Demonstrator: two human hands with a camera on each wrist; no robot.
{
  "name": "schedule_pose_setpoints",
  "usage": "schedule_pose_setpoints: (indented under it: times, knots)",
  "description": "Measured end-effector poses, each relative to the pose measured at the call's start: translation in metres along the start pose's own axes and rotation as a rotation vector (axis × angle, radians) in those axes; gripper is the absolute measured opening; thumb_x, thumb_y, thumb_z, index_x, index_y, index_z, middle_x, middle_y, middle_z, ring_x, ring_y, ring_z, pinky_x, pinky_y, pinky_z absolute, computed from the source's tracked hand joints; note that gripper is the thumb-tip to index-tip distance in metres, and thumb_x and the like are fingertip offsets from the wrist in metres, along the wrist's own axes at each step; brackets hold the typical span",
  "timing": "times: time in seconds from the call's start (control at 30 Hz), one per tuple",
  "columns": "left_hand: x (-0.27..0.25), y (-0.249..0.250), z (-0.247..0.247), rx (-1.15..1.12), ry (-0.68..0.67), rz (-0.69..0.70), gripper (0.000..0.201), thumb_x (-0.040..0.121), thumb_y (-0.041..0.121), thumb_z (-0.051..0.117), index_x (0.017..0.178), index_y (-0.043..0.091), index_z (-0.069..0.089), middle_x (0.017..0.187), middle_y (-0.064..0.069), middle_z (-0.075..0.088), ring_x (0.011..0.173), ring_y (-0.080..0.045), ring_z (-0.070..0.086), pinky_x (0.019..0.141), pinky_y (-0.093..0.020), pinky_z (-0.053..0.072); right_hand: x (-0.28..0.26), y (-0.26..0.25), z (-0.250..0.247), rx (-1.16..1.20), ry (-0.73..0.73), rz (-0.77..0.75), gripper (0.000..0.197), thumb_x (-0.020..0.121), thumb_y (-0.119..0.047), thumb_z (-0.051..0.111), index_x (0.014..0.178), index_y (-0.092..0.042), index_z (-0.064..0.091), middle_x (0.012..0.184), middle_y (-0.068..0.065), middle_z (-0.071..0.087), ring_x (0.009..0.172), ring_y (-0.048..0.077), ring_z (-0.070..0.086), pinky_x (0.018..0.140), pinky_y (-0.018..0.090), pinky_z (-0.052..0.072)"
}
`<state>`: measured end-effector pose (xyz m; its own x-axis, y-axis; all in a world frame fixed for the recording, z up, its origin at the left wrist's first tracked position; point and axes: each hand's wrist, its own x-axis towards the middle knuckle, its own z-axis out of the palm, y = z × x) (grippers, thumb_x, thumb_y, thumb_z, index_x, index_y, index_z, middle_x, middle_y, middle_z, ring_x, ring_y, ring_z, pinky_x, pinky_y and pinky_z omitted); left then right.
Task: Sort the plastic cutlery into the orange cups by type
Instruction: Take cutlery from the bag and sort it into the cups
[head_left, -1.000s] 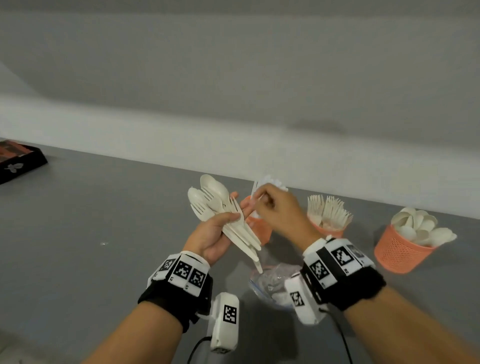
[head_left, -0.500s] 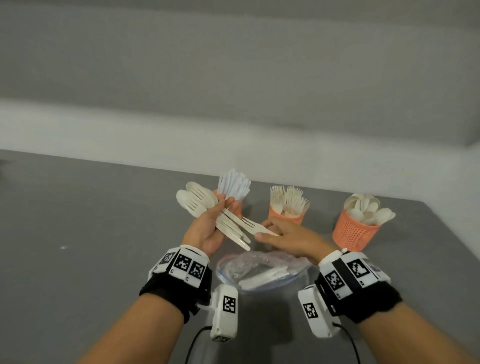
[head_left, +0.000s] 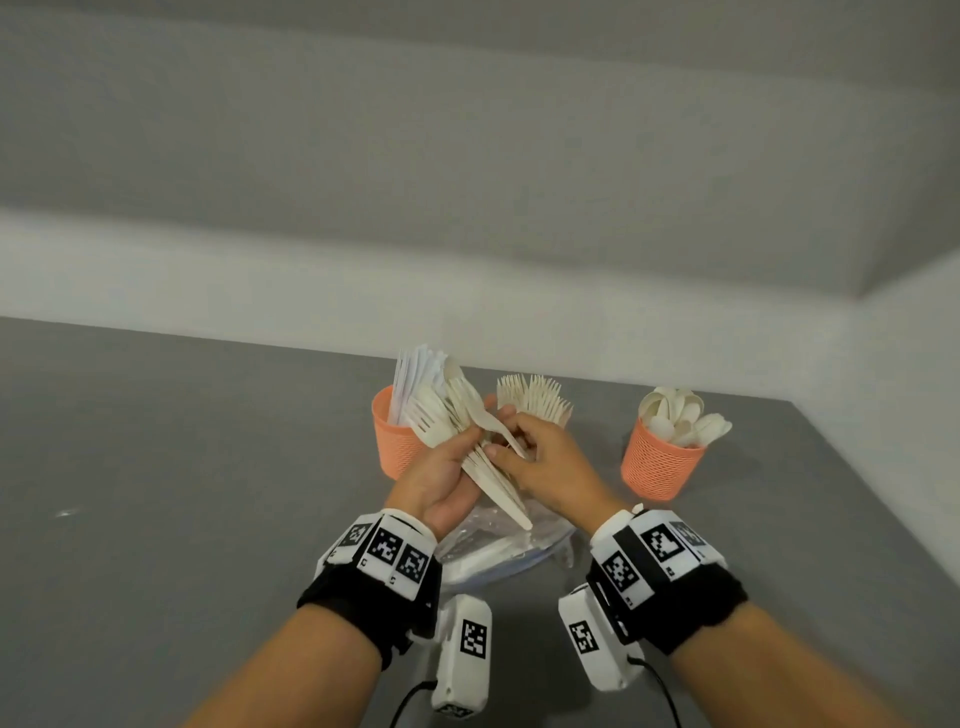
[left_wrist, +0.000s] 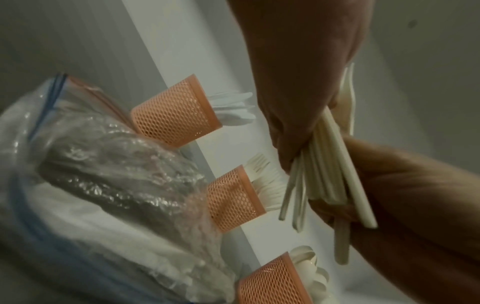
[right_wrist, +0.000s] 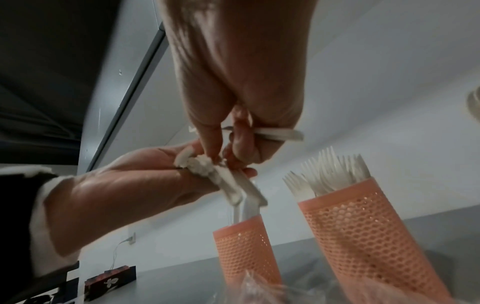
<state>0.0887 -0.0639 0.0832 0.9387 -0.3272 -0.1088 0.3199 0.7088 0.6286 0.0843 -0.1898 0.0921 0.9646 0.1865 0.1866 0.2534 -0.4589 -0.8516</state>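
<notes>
The left hand (head_left: 441, 478) grips a bundle of cutlery (head_left: 467, 441) above the plastic bag (head_left: 498, 551). The right hand (head_left: 545, 462) pinches one spoon (head_left: 485, 421) at the bundle. Only the left wrist view shows all three orange cups (left_wrist: 174, 115) on the surface (head_left: 182, 493).

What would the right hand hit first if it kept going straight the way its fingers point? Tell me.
Almost at once, the cutlery bundle held in the left hand: the right hand already touches it. Beyond sits the knife cup, though depth is unclear.

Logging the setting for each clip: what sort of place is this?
Probably a plain indoor workroom: a bare grey tabletop against a blank pale wall, with a dark patterned box and a wall socket behind.
</notes>
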Motion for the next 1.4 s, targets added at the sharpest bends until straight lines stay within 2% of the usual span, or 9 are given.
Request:
schedule_pose_setpoints:
  times: [0.13,0.27,0.37,0.6,0.77,0.97,1.1,1.2,1.4]
  knots:
    - [0.003,-0.005,0.006,-0.055,0.017,0.0,0.03,0.097,0.004,0.034,0.114,0.011,0.057,0.106,-0.011,0.067,0.102,-0.024,0.061,0.081,-0.034,0.055,-0.003,0.002,0.001,0.045,0.085,-0.034,0.016,0.088,-0.017,0.062,0.103,-0.012,0.062,0.088,-0.006,0.064,0.08,0.003,0.059,0.072,0.006,0.044]
    - [0.003,-0.005,0.012,0.009,-0.012,-0.027,0.028,0.098,0.017,0.038,0.112,0.005,0.059,0.107,-0.017,0.065,0.095,-0.026,0.067,0.084,-0.037,0.055,-0.003,0.001,0.001,0.152,0.214,-0.048,0.013,0.087,-0.015,0.064,0.098,-0.014,0.056,0.082,0.002,0.063,0.068,-0.002,0.058,0.062,0.006,0.045]
    - [0.005,-0.006,0.013,0.037,-0.019,-0.07,0.033,0.097,0.025,0.039,0.113,0.004,0.059,0.107,-0.015,0.063,0.097,-0.026,0.064,0.086,-0.038,0.053,-0.002,0.002,0.0,0.105,0.18,-0.064,0.005,0.089,-0.013,0.06,0.092,-0.011,0.062,0.073,-0.008,0.06,0.061,-0.011,0.056,0.06,0.004,0.042]
    - [0.003,0.001,0.013,0.054,-0.08,-0.15,0.018,0.083,0.016,0.046,0.088,0.006,0.06,0.085,-0.01,0.068,0.08,-0.022,0.067,0.075,-0.035,0.056,-0.002,0.002,-0.007,0.263,0.005,0.032,0.017,0.086,-0.021,0.064,0.1,-0.011,0.064,0.085,-0.001,0.064,0.081,0.01,0.062,0.081,0.027,0.052]
    - [0.001,-0.002,0.013,0.067,-0.083,-0.091,0.035,0.095,0.023,0.042,0.08,0.007,0.069,0.084,-0.01,0.067,0.082,-0.021,0.067,0.08,-0.033,0.055,-0.004,0.0,-0.004,0.288,-0.012,0.024,0.012,0.087,-0.015,0.063,0.098,-0.011,0.062,0.08,-0.001,0.062,0.072,0.003,0.06,0.074,0.022,0.051]
    - [0.004,0.001,0.011,0.106,-0.068,-0.105,0.028,0.092,0.022,0.042,0.098,0.003,0.061,0.09,-0.012,0.062,0.084,-0.023,0.062,0.079,-0.032,0.053,-0.005,-0.001,0.001,0.243,0.04,-0.04,0.015,0.087,-0.018,0.063,0.098,-0.008,0.062,0.081,0.01,0.06,0.076,0.016,0.058,0.076,0.035,0.051]
    - [0.005,0.001,0.011,0.128,-0.068,-0.16,0.026,0.076,0.016,0.048,0.089,0.002,0.065,0.082,-0.011,0.066,0.077,-0.022,0.064,0.08,-0.036,0.048,-0.003,-0.005,0.002,0.16,-0.04,0.005,0.003,0.091,-0.022,0.058,0.088,-0.024,0.058,0.087,0.005,0.058,0.082,0.014,0.06,0.079,0.026,0.051]
    - [0.005,-0.002,0.01,0.086,-0.072,-0.141,0.027,0.076,0.012,0.044,0.076,0.003,0.07,0.078,-0.012,0.069,0.075,-0.022,0.067,0.079,-0.037,0.049,0.003,-0.002,0.0,0.185,-0.099,0.094,0.012,0.091,-0.025,0.055,0.098,-0.018,0.062,0.095,0.003,0.067,0.093,0.017,0.065,0.091,0.039,0.052]
    - [0.005,-0.002,0.012,0.067,-0.085,-0.091,0.028,0.088,0.022,0.048,0.103,0.005,0.063,0.095,-0.013,0.071,0.087,-0.025,0.069,0.088,-0.045,0.049,0.009,0.0,-0.003,0.311,-0.11,0.178,0.031,0.091,-0.035,0.051,0.11,-0.014,0.061,0.107,0.012,0.068,0.102,0.023,0.065,0.094,0.044,0.051]
